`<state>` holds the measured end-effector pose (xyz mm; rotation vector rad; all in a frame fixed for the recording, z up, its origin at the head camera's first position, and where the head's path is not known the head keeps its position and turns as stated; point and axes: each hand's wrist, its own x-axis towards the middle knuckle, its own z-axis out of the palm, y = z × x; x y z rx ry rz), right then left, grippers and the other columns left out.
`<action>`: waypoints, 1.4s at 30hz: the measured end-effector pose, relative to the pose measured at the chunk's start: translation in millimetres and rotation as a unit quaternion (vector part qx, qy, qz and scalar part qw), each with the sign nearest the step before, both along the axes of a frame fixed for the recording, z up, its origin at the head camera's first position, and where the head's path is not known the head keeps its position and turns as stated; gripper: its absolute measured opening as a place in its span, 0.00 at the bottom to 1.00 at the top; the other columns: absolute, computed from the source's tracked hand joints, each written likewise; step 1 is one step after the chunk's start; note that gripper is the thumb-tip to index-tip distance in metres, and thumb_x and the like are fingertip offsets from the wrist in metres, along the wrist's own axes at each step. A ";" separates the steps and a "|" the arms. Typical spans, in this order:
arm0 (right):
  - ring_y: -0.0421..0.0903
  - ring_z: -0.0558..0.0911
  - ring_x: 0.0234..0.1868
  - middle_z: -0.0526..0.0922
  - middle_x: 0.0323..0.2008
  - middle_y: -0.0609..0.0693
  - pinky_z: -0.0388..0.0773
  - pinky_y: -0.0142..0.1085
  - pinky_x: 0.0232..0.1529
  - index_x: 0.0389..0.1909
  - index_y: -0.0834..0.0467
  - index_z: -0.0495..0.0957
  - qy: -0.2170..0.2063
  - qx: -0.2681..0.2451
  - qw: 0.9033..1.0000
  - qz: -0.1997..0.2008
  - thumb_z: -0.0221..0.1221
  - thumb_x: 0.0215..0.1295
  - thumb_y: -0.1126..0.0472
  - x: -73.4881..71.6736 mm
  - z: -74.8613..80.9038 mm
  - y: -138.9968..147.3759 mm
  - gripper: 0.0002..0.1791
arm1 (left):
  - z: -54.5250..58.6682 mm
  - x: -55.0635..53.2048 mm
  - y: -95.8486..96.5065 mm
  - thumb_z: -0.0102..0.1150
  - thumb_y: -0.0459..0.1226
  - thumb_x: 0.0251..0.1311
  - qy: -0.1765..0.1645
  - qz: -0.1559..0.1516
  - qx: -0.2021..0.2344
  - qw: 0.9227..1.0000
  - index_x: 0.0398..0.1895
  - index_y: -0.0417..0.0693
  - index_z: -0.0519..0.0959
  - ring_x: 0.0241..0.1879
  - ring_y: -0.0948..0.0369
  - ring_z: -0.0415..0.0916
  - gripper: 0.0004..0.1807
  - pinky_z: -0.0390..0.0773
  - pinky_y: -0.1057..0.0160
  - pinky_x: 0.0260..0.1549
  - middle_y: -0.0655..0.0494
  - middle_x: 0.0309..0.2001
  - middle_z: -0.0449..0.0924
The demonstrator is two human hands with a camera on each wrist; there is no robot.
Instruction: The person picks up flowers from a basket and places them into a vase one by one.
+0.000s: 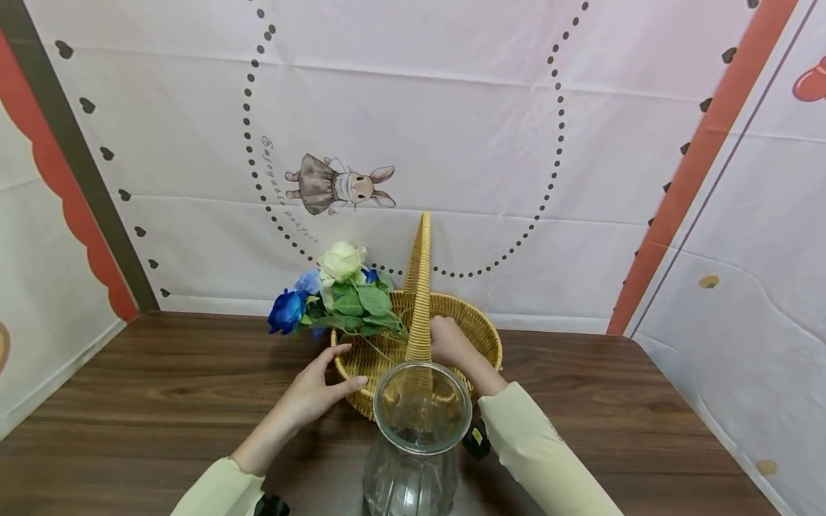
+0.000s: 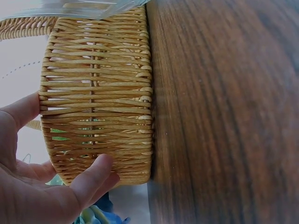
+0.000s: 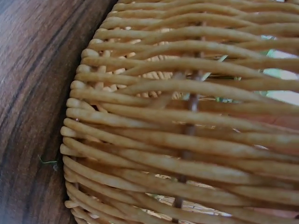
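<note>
A yellow woven basket (image 1: 477, 322) with a tall arched handle (image 1: 421, 301) stands on the table. Artificial flowers lean over its left rim: a white rose (image 1: 342, 261), a dark blue rose (image 1: 287, 312) and a paler blue bloom, with green leaves (image 1: 361, 301). My left hand (image 1: 310, 394) grips the basket's near left side. In the left wrist view its thumb and fingers (image 2: 96, 175) rest on the rim and outer wall. My right hand (image 1: 448, 340) reaches into the basket from the right. The handle hides its fingers, and the right wrist view shows mostly weave.
A clear glass vase (image 1: 413, 473) with a wide mouth stands in front of the basket, between my forearms. The brown wooden table (image 1: 193, 387) extends to both sides. Behind it hangs a white printed cloth (image 1: 477, 158) with a rabbit figure.
</note>
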<state>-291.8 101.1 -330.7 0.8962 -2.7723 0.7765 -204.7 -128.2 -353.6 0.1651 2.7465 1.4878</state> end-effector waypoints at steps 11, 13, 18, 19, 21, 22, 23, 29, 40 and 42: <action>0.37 0.48 0.12 0.48 0.07 0.41 0.47 0.28 0.16 0.05 0.53 0.54 0.064 -0.019 0.996 -0.065 0.53 0.46 0.75 5.1 17.1 -1.0 0.23 | 0.5 -0.3 -2.0 0.61 0.52 0.52 0.004 -0.001 0.002 1.000 0.65 0.51 0.61 0.60 0.37 0.58 0.38 0.64 0.39 0.51 0.37 0.66 0.54; 0.37 0.50 0.11 0.53 0.06 0.41 0.49 0.28 0.16 0.04 0.53 0.56 0.067 -0.025 0.996 -0.061 0.54 0.47 0.74 6.5 21.7 -1.5 0.23 | 0.3 -0.5 -2.0 0.61 0.52 0.53 0.003 0.000 0.003 1.000 0.65 0.52 0.61 0.60 0.38 0.58 0.37 0.64 0.39 0.51 0.37 0.66 0.54; 0.36 0.55 0.10 0.64 0.06 0.43 0.53 0.27 0.15 0.04 0.54 0.60 0.077 -0.023 0.996 -0.050 0.53 0.46 0.74 11.7 37.5 -3.0 0.20 | -0.2 -0.3 -1.8 0.61 0.51 0.53 0.000 0.000 0.003 1.000 0.65 0.52 0.61 0.60 0.38 0.58 0.37 0.65 0.40 0.51 0.37 0.66 0.54; 0.36 0.57 0.10 0.66 0.07 0.44 0.55 0.26 0.15 0.04 0.55 0.62 0.083 -0.020 0.995 -0.047 0.53 0.46 0.74 13.3 41.5 -3.0 0.19 | -0.2 -0.2 -1.8 0.61 0.52 0.53 -0.001 0.000 0.003 1.000 0.65 0.52 0.61 0.60 0.38 0.58 0.37 0.65 0.39 0.50 0.37 0.66 0.54; 0.37 0.61 0.11 0.69 0.08 0.45 0.59 0.27 0.15 0.06 0.56 0.66 0.097 -0.018 0.994 -0.042 0.54 0.45 0.75 16.7 49.7 -2.3 0.16 | 0.1 0.1 -1.7 0.61 0.52 0.53 -0.002 -0.001 0.004 1.000 0.65 0.52 0.61 0.60 0.38 0.58 0.38 0.65 0.40 0.50 0.37 0.67 0.53; 0.37 0.65 0.12 0.73 0.10 0.46 0.63 0.27 0.16 0.07 0.58 0.70 0.103 -0.017 0.994 -0.039 0.55 0.45 0.74 18.1 53.4 -1.7 0.14 | 0.2 0.2 -1.7 0.61 0.52 0.52 -0.002 -0.002 0.004 1.000 0.65 0.52 0.61 0.60 0.38 0.58 0.38 0.65 0.40 0.50 0.37 0.67 0.53; 0.38 0.68 0.13 0.76 0.12 0.47 0.67 0.28 0.18 0.10 0.59 0.74 0.113 -0.016 0.993 -0.034 0.57 0.45 0.74 19.6 57.0 -0.9 0.11 | 0.4 0.2 -1.5 0.61 0.52 0.53 -0.003 -0.003 0.005 1.000 0.65 0.52 0.61 0.61 0.38 0.58 0.38 0.65 0.40 0.50 0.37 0.67 0.53; 0.42 0.79 0.24 0.83 0.23 0.51 0.76 0.31 0.28 0.24 0.61 0.83 0.129 0.017 0.991 -0.033 0.61 0.50 0.70 25.9 68.0 8.0 0.03 | 0.3 0.4 -1.0 0.61 0.51 0.53 -0.008 -0.005 0.007 1.000 0.66 0.51 0.60 0.61 0.38 0.57 0.38 0.65 0.39 0.50 0.37 0.67 0.53; 0.46 0.81 0.28 0.84 0.26 0.52 0.77 0.36 0.31 0.27 0.63 0.83 0.139 0.066 0.987 -0.047 0.63 0.50 0.70 35.6 73.1 38.9 0.03 | -1.3 -0.6 -1.5 0.61 0.52 0.53 -0.008 -0.007 0.001 1.000 0.66 0.50 0.60 0.61 0.38 0.56 0.39 0.64 0.38 0.50 0.37 0.67 0.53; 0.46 0.81 0.27 0.84 0.26 0.52 0.77 0.36 0.30 0.27 0.63 0.83 0.141 0.067 0.987 -0.047 0.63 0.50 0.70 36.0 73.5 46.1 0.03 | -1.6 -1.0 -1.5 0.61 0.53 0.53 -0.008 -0.007 0.002 1.000 0.66 0.50 0.60 0.61 0.38 0.56 0.39 0.63 0.38 0.51 0.37 0.67 0.53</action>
